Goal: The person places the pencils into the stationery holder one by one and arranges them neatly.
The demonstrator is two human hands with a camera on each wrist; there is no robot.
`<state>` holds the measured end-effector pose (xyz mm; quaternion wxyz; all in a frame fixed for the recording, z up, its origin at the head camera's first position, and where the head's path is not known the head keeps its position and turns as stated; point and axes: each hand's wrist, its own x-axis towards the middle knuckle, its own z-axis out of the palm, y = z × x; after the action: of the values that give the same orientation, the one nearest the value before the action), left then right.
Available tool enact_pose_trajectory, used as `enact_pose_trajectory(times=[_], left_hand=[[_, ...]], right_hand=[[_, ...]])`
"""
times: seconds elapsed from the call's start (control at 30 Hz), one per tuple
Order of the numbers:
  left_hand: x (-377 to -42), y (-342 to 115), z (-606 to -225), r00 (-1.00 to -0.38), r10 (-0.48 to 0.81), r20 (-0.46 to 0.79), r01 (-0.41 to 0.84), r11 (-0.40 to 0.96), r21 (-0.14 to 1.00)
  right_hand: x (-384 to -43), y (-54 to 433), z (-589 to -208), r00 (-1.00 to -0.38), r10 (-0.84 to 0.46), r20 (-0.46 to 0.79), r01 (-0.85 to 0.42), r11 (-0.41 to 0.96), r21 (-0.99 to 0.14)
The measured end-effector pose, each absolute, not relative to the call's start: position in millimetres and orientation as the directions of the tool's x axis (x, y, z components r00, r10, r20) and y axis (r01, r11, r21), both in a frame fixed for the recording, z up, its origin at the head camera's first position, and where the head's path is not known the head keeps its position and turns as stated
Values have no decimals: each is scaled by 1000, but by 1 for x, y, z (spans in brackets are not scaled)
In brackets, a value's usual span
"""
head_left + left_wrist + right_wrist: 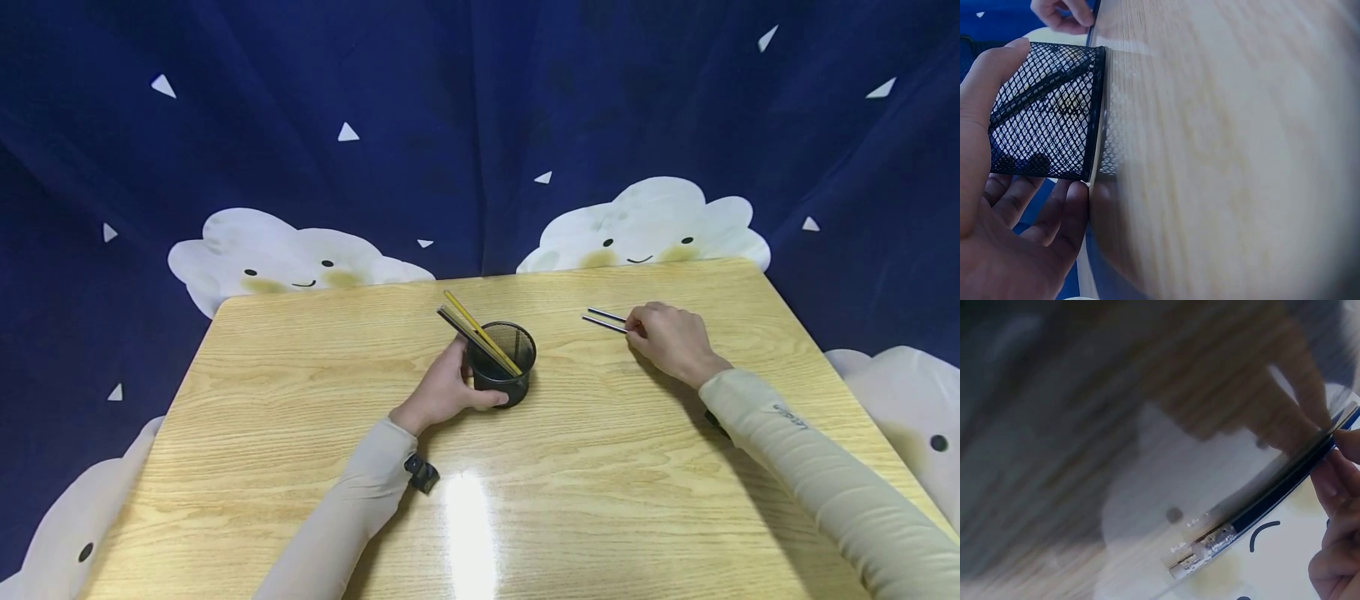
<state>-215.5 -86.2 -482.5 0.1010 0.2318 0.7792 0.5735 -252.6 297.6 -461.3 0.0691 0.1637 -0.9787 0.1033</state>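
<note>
My left hand (442, 387) grips a black mesh pen holder (517, 340) that stands upright on the table, thumb at the front and fingers around its side. A yellow pencil (468, 318) and dark pencils (454, 320) lean out of it toward the back left. In the left wrist view, a dark stick shape shows through the mesh wall (1047, 112). Over on the right, my right hand (671, 337) pinches at two dark pencils (604, 323) lying close to the tabletop. The right wrist view shows a dark blue pencil (1279, 487) with a silver ferrule and pale eraser between the fingertips.
The light wooden table (315, 467) has its far edge against a dark blue curtain (405, 75) printed with clouds and white triangles. Bright glare lies on the wood near the front. A small black device (422, 473) sits on the left wrist.
</note>
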Motion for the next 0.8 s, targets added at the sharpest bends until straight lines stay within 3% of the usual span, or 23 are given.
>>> enact_pose_trajectory(times=[0.47,0.8], left_hand=[[-215,-86,-484,-877,471,99,236,242,941],[-215,-87,-482,-877,468,112,250,245,937]], right_hand=[[-251,298,-461,-930,-324,172,-353,919,-176],[-247,286,-446,-908,-308,285,-375,901,-220]])
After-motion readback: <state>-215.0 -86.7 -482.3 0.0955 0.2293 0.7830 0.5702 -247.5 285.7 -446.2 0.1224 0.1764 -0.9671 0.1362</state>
